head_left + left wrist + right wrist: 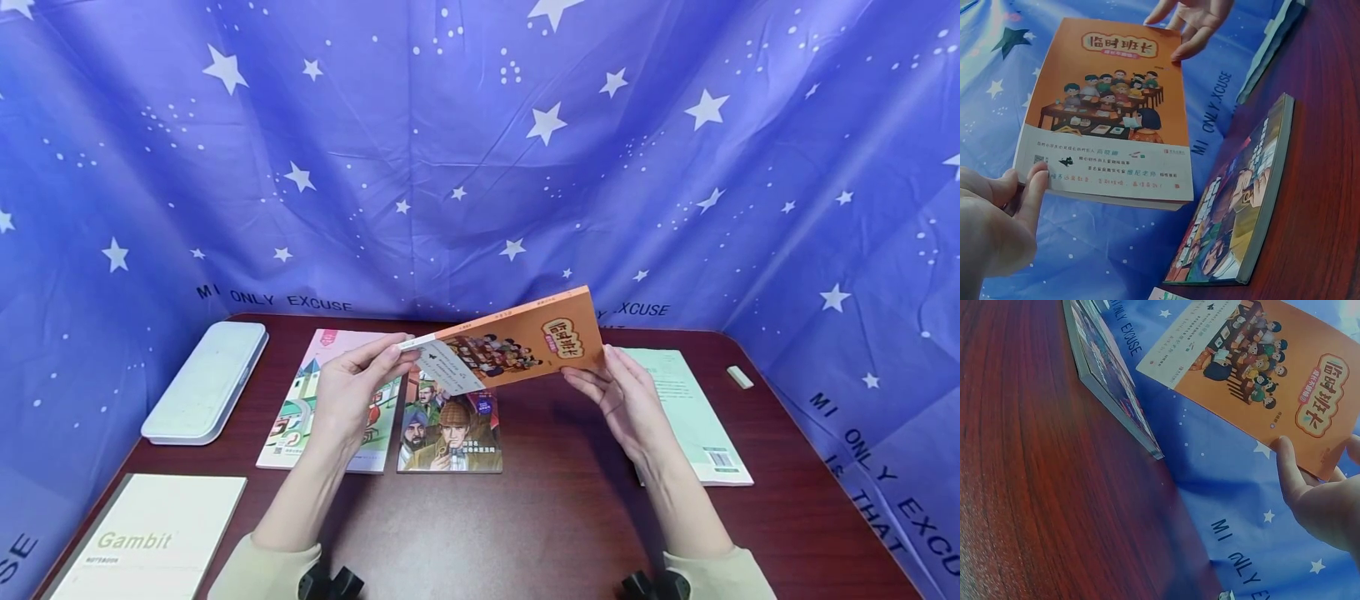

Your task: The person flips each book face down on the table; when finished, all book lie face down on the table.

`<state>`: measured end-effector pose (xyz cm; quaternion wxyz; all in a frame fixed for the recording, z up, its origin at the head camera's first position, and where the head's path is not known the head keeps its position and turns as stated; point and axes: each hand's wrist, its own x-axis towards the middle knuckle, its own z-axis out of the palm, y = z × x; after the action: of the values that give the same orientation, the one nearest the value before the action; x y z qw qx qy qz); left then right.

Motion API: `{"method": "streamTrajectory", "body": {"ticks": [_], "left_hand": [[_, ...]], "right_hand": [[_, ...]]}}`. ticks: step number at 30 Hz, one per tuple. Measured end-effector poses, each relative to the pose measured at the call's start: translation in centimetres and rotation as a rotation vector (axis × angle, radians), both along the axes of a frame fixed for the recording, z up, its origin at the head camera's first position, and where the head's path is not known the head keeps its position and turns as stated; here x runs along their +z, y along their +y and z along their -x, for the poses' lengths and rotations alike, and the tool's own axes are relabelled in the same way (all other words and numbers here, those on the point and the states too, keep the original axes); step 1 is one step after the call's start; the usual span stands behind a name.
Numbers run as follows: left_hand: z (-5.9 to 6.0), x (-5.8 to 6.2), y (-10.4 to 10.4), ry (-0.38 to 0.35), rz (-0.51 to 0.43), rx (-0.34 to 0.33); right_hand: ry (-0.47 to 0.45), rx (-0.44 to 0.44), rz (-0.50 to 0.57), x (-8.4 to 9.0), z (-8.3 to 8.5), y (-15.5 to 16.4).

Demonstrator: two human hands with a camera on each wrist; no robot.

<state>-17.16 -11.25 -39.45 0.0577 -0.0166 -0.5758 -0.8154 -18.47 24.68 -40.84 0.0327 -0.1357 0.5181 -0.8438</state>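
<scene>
Two-handed grip on orange book (pixel 517 343)

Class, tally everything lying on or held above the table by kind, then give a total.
Books: 4 (orange book held by left hand and right hand, pink book, detective book, pale green book)
Notebook: 1
Case: 1
Eraser: 1
Total: 7

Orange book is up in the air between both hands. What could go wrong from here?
1. The left hand only pinches a corner of the orange book, and the right hand touches its far edge with straight fingers, so it may slip.
2. If dropped, it would likely land on the detective book lying right beneath and knock it askew.
</scene>
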Motion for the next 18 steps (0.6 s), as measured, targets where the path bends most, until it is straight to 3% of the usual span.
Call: {"method": "streamTrajectory", "body": {"ticks": [10,18], "left_hand": [[-0.10,0.17,0.16,-0.022,-0.047,0.021],[-0.06,0.19,0.11,-0.065,-0.027,0.027]], "right_hand": [[-0.032,-0.044,-0.001,0.08,-0.10,-0.25],[-0.056,-0.092,-0.006,0.44,-0.33,-0.44]]}}
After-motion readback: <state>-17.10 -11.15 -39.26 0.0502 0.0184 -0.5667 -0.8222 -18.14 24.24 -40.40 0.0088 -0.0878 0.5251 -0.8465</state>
